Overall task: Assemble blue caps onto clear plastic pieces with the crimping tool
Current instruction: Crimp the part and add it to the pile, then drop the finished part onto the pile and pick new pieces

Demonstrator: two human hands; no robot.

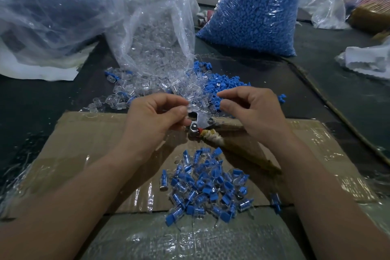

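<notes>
Two hands hovering mid-frame above crimping tool [199, 127]: left hand [156, 120] is pinching a clear piece [193, 107]; right hand [253, 112] curled, contents unclear. I'm advising square seating.

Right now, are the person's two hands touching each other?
Apart. The head view shows a gap between the left hand, pinching a clear piece, and the right hand.

Between the hands, the tool [200, 123] has its handle partly hidden under the right hand [253, 112], whose curled fingers may or may not hold something. The left hand [156, 118] pinches a barely discernible piece [193, 105]. Beyond it, a blurred bag [48, 12] is cut off.
</notes>
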